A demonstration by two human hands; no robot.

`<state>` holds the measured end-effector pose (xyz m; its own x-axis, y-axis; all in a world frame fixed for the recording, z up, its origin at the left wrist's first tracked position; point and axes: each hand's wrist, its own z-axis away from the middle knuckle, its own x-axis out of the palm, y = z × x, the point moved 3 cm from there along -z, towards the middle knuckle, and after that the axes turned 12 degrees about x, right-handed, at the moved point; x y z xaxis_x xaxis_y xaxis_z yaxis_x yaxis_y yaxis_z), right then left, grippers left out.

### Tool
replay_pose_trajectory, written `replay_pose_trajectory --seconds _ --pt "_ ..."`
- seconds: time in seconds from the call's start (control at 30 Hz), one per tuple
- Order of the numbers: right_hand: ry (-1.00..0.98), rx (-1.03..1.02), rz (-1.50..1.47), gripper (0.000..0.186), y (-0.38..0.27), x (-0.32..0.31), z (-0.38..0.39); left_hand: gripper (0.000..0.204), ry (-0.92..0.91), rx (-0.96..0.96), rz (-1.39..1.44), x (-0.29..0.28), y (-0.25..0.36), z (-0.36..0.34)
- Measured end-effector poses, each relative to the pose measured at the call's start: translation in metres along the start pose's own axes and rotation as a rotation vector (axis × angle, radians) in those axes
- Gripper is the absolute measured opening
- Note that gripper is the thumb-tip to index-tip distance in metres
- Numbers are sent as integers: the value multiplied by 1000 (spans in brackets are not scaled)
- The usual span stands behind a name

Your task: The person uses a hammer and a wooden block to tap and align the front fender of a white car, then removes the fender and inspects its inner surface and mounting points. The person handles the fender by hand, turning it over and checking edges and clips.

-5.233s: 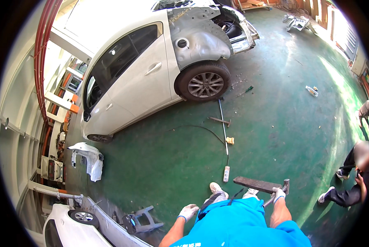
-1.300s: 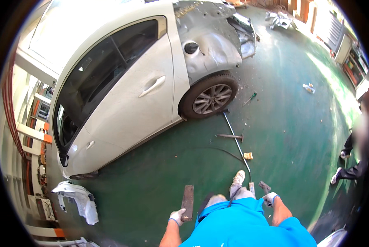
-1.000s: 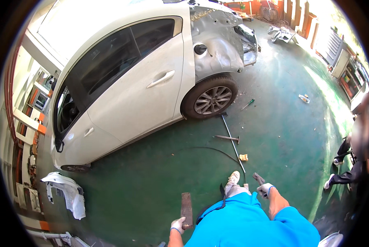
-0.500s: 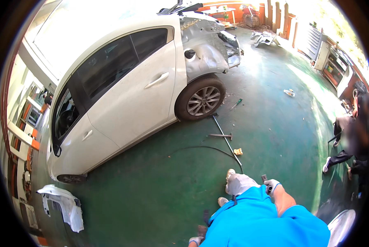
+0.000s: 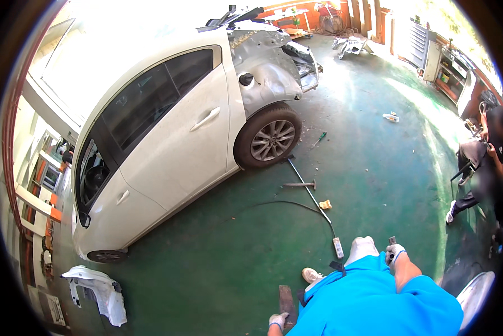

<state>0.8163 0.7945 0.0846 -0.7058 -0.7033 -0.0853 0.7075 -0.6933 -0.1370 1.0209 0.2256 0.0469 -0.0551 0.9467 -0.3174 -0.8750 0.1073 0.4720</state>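
My gloved left hand [image 5: 278,321], at the lower edge, is closed on a flat brownish bar [image 5: 286,299], perhaps wood or rusty metal. My gloved right hand [image 5: 397,253] is closed around a short dark tool with a grey end [image 5: 392,241]; its kind is hard to make out. Both hands hang beside my blue shirt, away from the car. Ahead on the left stands a white car [image 5: 195,145], its rear stripped to bare, dented metal [image 5: 268,84] above the rear wheel [image 5: 272,140].
On the green floor lie a hammer [image 5: 300,185], a thin metal rod [image 5: 307,187], a green-handled screwdriver [image 5: 320,139], a yellowish block [image 5: 325,205] and a power strip [image 5: 337,248]. A white fender [image 5: 103,294] lies at lower left. At right is another person [image 5: 481,157].
My view has shifted, and the car appears farther left. More of my left hand and its bar now shows. The power strip has come into sight beyond my feet.
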Motion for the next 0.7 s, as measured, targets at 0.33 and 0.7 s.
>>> replay_pose_trajectory --seconds 0.33,0.7 --pt "-98 156 110 12 -100 -47 -78 70 304 51 -117 59 50 16" --pt "-88 271 699 13 -208 -86 -94 49 370 -132 299 203 97 182"
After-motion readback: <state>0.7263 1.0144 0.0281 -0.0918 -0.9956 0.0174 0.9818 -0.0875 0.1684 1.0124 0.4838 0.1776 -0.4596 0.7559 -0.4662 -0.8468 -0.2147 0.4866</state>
